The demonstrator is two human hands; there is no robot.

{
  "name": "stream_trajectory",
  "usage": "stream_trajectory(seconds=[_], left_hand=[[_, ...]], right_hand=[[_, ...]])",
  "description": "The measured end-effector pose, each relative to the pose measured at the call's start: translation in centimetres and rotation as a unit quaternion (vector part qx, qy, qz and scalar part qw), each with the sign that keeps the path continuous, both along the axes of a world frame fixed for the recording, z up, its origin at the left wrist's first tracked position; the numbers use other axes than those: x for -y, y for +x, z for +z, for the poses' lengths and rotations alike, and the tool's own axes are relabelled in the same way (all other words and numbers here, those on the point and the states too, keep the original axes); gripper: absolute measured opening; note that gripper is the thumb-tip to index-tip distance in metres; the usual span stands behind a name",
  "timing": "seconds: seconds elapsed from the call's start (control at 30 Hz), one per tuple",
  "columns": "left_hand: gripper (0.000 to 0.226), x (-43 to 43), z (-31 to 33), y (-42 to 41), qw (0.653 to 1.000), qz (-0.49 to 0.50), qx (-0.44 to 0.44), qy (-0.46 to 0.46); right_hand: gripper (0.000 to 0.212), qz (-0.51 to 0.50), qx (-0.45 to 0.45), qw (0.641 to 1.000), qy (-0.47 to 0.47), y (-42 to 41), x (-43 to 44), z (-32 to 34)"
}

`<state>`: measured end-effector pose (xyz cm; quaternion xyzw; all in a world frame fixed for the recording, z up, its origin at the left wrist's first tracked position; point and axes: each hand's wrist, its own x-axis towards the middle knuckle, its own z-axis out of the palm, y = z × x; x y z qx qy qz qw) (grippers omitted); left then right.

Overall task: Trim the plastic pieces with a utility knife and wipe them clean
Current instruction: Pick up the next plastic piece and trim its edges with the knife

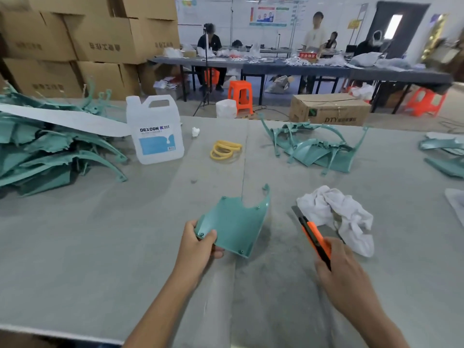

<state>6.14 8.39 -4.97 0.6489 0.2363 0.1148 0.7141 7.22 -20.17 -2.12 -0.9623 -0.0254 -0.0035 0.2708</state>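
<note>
My left hand pinches a corner of the teal plastic piece over the grey table. My right hand grips the utility knife beside a rag at two o'clock. A DEXCON jug stands at eleven o'clock, cardboard boxes behind.

Jug, far left: "DEXCON" on its label. Box, far right: "DTY". Red sign, far table: starts "不合格". Cartons far left: print unreadable.
</note>
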Motion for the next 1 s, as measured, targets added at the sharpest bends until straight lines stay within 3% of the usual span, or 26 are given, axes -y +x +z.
stream_trajectory(seconds=[0.07,0.1,0.17,0.2,0.27,0.33,0.4,0.5,0.63,0.83,1.0], left_hand=[[0.043,-0.3,0.0,-0.8,0.996,-0.009,-0.045,0.078],[0.055,-0.6,0.0,-1.2,0.981,-0.01,-0.07,0.181],[0.08,-1.2,-0.3,-2.0,0.895,0.02,-0.08,0.439],[0.086,-1.1,-0.1,-2.2,0.85,0.034,-0.051,0.523],[0.092,-0.4,0.3,-1.9,0.813,-0.021,-0.003,0.582],[0.11,0.7,0.0,-0.8,0.788,-0.16,-0.05,0.592],[0.119,1.2,-0.7,0.3,0.768,-0.228,-0.111,0.589],[0.086,0.4,-0.9,0.6,0.775,-0.144,-0.048,0.613],[0.049,-1.1,-0.6,0.1,0.843,-0.05,0.056,0.533],[0.042,-0.8,-1.0,-0.2,0.881,-0.059,0.074,0.464],[0.051,-0.9,-0.9,-0.5,0.893,-0.066,0.041,0.444]], right_hand=[[0.028,-0.002,-0.007,0.999,0.038,-0.3,0.0,0.0],[0.029,0.004,-0.011,0.999,0.048,-0.4,0.0,0.0],[0.029,0.015,-0.016,0.998,0.052,-0.4,-0.3,-0.3],[0.028,0.024,-0.013,0.998,0.057,-0.5,-0.6,-0.4],[0.023,0.038,-0.009,0.997,0.074,-0.6,-1.4,-0.6],[0.015,0.04,-0.01,0.996,0.084,-0.6,-1.9,-0.8],[0.01,0.044,-0.003,0.994,0.097,-0.6,-2.3,-1.0],[0.009,0.06,0.015,0.991,0.12,-0.9,-2.5,-1.0],[0.009,0.096,0.012,0.987,0.125,-0.6,-3.1,-0.4],[0.005,0.206,-0.003,0.971,0.125,-0.3,-5.3,1.4],[0.02,0.241,0.012,0.965,0.102,-0.1,-6.6,2.2]])
